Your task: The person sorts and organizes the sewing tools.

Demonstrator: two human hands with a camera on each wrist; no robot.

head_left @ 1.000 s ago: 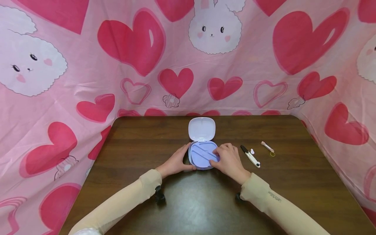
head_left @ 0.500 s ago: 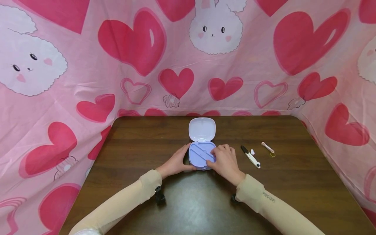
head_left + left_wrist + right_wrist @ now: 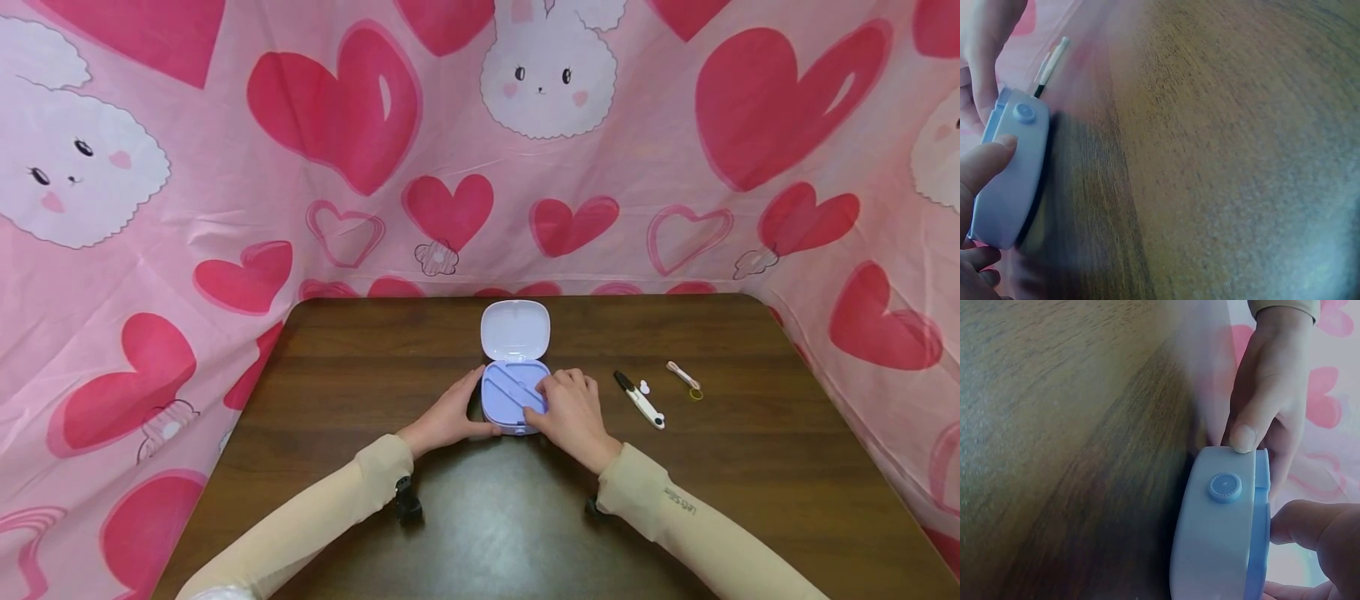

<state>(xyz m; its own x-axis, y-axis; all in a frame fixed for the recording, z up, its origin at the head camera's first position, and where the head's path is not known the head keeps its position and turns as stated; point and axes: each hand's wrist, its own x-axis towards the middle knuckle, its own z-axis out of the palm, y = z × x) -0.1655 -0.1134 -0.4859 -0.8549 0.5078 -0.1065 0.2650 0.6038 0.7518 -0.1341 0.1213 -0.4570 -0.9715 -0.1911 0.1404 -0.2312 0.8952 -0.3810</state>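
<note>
A small lavender case (image 3: pixel 501 427) sits on the table, its white hinged lid (image 3: pixel 515 330) standing open at the back. Inside its base lies a lavender tray (image 3: pixel 504 395) with diagonal ridges. My left hand (image 3: pixel 450 415) grips the case's left side, thumb on the front wall and fingers round behind. My right hand (image 3: pixel 576 415) pinches the tray at its right part, with the thumb near the front and curled fingertips on the ridged surface. In the left wrist view a round button (image 3: pixel 1024 113) shows on the front wall, close to my left thumb.
Right of the case lie a slim black-and-white tool (image 3: pixel 641 402), a tiny white piece (image 3: pixel 644 387) and a small pale bundled cord (image 3: pixel 682 375) with a yellow ring (image 3: pixel 696 394). Pink heart-print cloth (image 3: pixel 450 108) hangs behind the brown table (image 3: pixel 337 333).
The tray has shifted left and settled level into the case base, my right hand moving left with it. My left hand has stayed on the case.
</note>
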